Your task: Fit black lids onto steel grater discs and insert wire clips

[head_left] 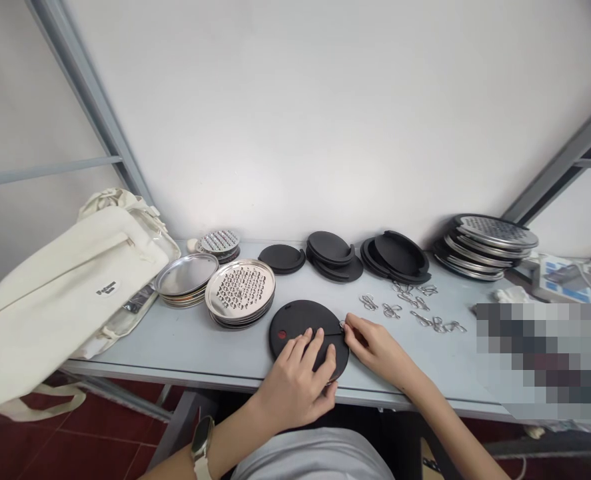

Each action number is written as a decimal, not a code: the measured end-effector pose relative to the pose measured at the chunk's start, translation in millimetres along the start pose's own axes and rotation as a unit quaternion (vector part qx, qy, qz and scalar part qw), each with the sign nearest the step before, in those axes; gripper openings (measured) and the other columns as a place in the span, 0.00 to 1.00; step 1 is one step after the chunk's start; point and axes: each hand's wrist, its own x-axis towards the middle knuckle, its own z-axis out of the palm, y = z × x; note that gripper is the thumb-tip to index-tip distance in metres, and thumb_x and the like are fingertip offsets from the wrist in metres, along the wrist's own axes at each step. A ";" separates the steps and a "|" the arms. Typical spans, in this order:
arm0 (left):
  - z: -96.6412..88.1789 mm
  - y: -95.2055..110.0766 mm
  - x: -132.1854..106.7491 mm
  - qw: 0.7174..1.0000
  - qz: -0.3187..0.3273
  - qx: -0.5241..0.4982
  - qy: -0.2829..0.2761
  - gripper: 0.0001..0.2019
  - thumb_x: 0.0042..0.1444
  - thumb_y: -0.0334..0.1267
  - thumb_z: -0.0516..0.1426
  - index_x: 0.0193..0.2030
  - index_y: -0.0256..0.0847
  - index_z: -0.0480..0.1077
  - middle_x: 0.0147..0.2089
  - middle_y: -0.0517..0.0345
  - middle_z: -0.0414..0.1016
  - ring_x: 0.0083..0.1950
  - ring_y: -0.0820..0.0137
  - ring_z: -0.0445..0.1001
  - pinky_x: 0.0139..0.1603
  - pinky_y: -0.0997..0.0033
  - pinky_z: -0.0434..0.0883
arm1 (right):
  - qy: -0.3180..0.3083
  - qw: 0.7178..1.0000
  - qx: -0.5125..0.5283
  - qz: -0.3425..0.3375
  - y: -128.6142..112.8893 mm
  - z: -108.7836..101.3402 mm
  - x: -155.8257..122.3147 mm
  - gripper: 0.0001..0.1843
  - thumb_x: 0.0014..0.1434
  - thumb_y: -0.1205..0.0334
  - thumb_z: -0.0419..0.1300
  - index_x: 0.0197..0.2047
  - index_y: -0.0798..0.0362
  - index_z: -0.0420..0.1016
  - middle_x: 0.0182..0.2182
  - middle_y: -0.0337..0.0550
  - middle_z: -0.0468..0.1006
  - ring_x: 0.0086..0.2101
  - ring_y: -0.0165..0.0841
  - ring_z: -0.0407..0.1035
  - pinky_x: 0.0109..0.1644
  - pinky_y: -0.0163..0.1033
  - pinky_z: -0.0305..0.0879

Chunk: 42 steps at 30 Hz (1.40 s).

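Near the front edge of the grey table (425, 380) | black disc (295, 321) lies flat, probably light, stiff rubber, best held by its rim | left hand (292, 387) spread, pressing down | right hand (378, 348) fingertips (348, 327) pinching the rim

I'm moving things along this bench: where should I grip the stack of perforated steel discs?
Grip the stack of perforated steel discs by its front rim, coming from the near edge of the bench, fingers under the lowest disc. It is round with no handle, and the plain steel dishes and black disc sit close on either side, so the front probably leaves most room.
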 end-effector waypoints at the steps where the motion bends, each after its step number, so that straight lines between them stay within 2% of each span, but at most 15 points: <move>1: 0.0 -0.1 -0.1 1.000 0.000 0.000 -0.001 0.22 0.59 0.43 0.52 0.59 0.36 0.65 0.62 0.40 0.65 0.60 0.52 0.66 0.56 0.58 0.64 | 0.002 1.000 -0.001 0.000 0.1 0.2 0.0 0.13 0.65 0.62 0.46 0.27 0.49 0.52 0.20 0.32 0.61 0.22 0.30 0.57 0.27 0.34 0.53; 13: -0.9 -0.5 0.0 1.000 0.001 0.004 -0.003 0.23 0.59 0.43 0.52 0.58 0.36 0.65 0.62 0.40 0.65 0.61 0.53 0.66 0.56 0.58 0.64 | 0.003 1.000 -0.013 -0.013 2.1 0.8 1.1 0.14 0.68 0.61 0.43 0.29 0.49 0.56 0.22 0.36 0.66 0.23 0.32 0.61 0.29 0.36 0.55; 19: -0.8 -0.3 -0.8 1.000 0.000 0.000 -0.005 0.22 0.59 0.43 0.52 0.58 0.36 0.66 0.62 0.40 0.65 0.60 0.52 0.66 0.56 0.58 0.64 | -0.004 1.000 -0.014 -0.010 1.8 0.6 1.0 0.15 0.69 0.59 0.42 0.29 0.49 0.54 0.22 0.36 0.64 0.23 0.32 0.61 0.29 0.37 0.55; 28: 0.7 -0.5 -0.6 1.000 0.002 0.003 -0.003 0.23 0.59 0.44 0.52 0.59 0.36 0.66 0.62 0.40 0.65 0.61 0.52 0.65 0.56 0.57 0.64 | 0.003 1.000 -0.009 -0.002 0.1 0.0 -0.2 0.13 0.65 0.62 0.46 0.28 0.49 0.55 0.21 0.33 0.63 0.22 0.30 0.58 0.28 0.35 0.54; 42: 0.0 -0.6 -0.8 1.000 0.001 -0.004 -0.002 0.23 0.59 0.43 0.52 0.59 0.35 0.65 0.62 0.39 0.65 0.60 0.51 0.66 0.56 0.57 0.64 | -0.010 1.000 -0.009 0.005 0.8 0.3 -0.7 0.13 0.67 0.61 0.45 0.28 0.49 0.52 0.21 0.33 0.61 0.22 0.30 0.58 0.28 0.34 0.52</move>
